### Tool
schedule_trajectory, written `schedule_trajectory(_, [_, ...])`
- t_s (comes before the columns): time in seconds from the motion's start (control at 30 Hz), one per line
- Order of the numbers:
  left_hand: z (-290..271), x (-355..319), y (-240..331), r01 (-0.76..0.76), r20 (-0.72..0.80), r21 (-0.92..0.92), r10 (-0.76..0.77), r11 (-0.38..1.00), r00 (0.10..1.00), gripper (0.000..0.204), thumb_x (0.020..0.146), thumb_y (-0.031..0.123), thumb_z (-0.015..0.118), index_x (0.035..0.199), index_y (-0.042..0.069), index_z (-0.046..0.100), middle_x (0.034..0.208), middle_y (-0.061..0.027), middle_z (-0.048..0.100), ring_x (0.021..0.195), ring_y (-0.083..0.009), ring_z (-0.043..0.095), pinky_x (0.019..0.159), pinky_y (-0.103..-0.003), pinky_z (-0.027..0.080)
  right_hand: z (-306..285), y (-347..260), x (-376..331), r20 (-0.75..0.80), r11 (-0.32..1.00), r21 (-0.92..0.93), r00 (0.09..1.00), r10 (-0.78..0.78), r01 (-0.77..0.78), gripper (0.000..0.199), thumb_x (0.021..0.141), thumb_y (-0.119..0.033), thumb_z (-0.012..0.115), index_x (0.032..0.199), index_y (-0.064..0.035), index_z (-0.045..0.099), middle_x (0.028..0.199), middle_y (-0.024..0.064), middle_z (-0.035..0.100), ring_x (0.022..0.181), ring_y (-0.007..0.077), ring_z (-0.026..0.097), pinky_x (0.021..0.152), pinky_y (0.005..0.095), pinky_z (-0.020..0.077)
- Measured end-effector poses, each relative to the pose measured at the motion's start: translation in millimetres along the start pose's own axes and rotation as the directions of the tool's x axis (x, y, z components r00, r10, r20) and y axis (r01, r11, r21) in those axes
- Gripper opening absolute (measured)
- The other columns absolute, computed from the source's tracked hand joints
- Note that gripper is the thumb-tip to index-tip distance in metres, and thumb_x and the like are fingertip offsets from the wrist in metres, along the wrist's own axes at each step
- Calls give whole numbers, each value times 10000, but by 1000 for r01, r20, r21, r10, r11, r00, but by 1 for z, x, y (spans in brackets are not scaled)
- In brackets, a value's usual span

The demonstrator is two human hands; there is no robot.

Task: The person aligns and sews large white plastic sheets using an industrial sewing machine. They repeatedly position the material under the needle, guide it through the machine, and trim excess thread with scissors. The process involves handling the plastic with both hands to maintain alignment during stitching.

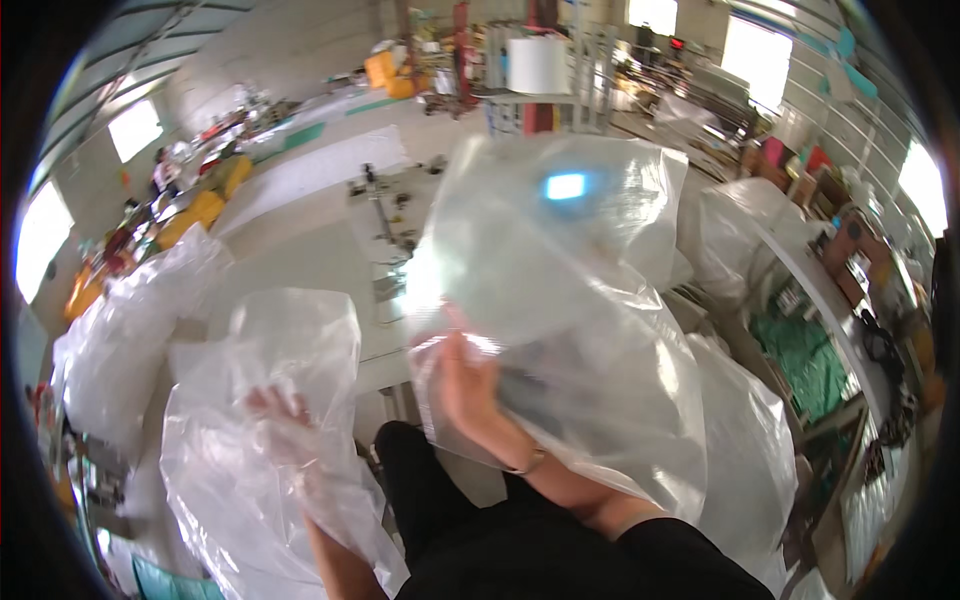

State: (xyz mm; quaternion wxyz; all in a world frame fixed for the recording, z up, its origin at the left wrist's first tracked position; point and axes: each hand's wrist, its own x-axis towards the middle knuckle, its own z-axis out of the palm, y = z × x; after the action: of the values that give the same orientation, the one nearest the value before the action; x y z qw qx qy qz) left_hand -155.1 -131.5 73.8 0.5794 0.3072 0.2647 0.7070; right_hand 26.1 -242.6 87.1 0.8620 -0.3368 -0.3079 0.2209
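Note:
My left hand (280,425) shows through a clear plastic bag (300,325) at the lower left. Its fingers are spread, and the film drapes over the hand and wrist. My right hand (466,385) is raised near the middle, with a bracelet at the wrist. It is blurred, its fingers closed at the left part of a large clear plastic sheet (570,270), which may be a bag. Glare and folds of film partly hide the fingertips. The sheet stands up in front of me and hangs down along my right forearm.
Ahead, a pale worktable (300,270) carries what looks like a sewing machine (380,210). Bunched clear plastic (130,330) lies at the left, more plastic (745,225) at the right. A green sheet (805,365) sits by a curved-looking rail. A white roll (538,66) stands on a far rack.

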Motion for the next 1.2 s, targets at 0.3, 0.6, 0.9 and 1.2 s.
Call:
schedule_trajectory(0.3, [-146, 52, 190, -572, -101, -74, 564, 817, 819, 594, 993, 386, 395, 1484, 103, 217, 1543, -66, 246, 1414, -224, 258, 1158, -440, 250, 223, 174, 18, 358, 758, -628, 800, 482, -177, 681, 922, -458, 533, 1364, 42, 398, 1249, 288, 516, 1185, 346, 502, 988, 390, 392])
schedule_trajectory(0.6, [-163, 57, 322, -773, 103, 581, 918, 257, 383, 576, 995, 340, 389, 1490, 102, 215, 1552, -81, 223, 1421, -243, 234, 1155, -434, 253, 163, 52, 57, 921, 786, -228, -135, 365, 575, 817, 840, -445, 679, 1446, -28, 322, 1461, 205, 349, 1363, 333, 314, 1127, 421, 262])
schedule_trajectory(0.9, [-189, 113, 413, -630, 459, 767, 792, -123, 403, 549, 994, 297, 388, 1479, 84, 244, 1560, -91, 198, 1427, -245, 211, 1150, -412, 263, -118, -8, 75, 659, 3, -414, 297, 691, 910, 924, 636, -501, 777, 1420, -185, 406, 1463, 130, 347, 1332, 389, 317, 1064, 533, 294])
schedule_trajectory(1.2, [18, 43, 366, -900, 388, 238, 813, 365, 433, 527, 1007, 234, 308, 1490, 69, 176, 1543, -92, 234, 1383, -205, 290, 1151, -379, 196, -32, 122, 22, 806, 90, -576, 546, 230, 812, 196, 836, -98, 531, 1022, -68, 589, 903, 128, 556, 857, 295, 605, 667, 401, 522])
